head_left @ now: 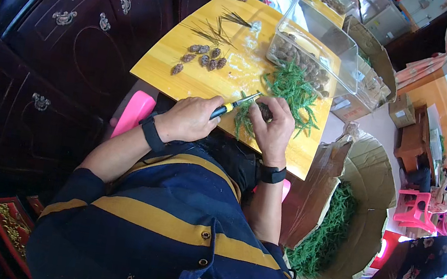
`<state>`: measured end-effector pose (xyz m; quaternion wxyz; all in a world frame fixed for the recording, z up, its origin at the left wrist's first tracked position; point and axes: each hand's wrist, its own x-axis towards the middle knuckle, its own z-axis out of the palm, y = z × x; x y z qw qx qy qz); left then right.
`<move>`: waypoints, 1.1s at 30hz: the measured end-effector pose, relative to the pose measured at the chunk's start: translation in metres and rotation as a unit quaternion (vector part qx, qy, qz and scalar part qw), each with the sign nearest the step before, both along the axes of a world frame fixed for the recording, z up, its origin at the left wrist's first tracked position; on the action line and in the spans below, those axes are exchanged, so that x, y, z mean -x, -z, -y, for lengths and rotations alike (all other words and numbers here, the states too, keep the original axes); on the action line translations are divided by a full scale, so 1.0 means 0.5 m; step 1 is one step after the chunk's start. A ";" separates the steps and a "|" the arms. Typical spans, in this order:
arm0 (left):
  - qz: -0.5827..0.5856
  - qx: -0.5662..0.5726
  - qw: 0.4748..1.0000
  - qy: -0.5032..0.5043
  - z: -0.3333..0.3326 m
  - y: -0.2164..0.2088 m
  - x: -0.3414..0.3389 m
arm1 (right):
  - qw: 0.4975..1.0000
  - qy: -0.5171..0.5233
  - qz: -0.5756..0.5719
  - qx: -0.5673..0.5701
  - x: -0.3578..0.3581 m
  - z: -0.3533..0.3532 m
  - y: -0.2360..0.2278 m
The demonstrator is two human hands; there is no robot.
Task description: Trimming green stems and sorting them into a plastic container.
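My left hand (191, 118) is wrapped round a slim tool (229, 107) with a black and yellow handle and a narrow metal tip; its exact kind is unclear. The tip reaches toward my right hand (275, 129), whose fingers pinch a brown pine cone (266, 112), partly hidden by them. Beside that cone, a green artificial sprig (242, 120) hangs at the table's near edge. More green sprigs (294, 89) lie heaped just beyond my right hand. Several loose pine cones (212, 64) sit on the yellow table (157, 60), with thin dark wire stems (213, 33) behind them.
A clear plastic bin (293, 20) rests on the table's far right, over many cones. On the right stands an open cardboard box (373, 162) holding green sprigs (324, 235). Dark wooden cabinets (69, 53) line the left. Other people (425, 256) are at the far right.
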<state>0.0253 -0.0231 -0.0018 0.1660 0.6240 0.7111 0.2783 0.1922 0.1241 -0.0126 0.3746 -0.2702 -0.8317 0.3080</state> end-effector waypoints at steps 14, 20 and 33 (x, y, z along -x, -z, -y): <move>-0.006 0.019 1.000 0.019 0.006 -0.016 0.013 | 0.993 -0.009 -0.067 0.097 -0.001 -0.001 0.001; -0.002 0.022 1.000 0.023 0.007 -0.025 0.012 | 0.982 -0.030 -0.102 0.157 -0.003 -0.011 0.021; 0.000 0.031 0.999 0.041 0.001 -0.015 0.023 | 0.945 -0.082 -0.143 0.283 -0.010 -0.019 0.029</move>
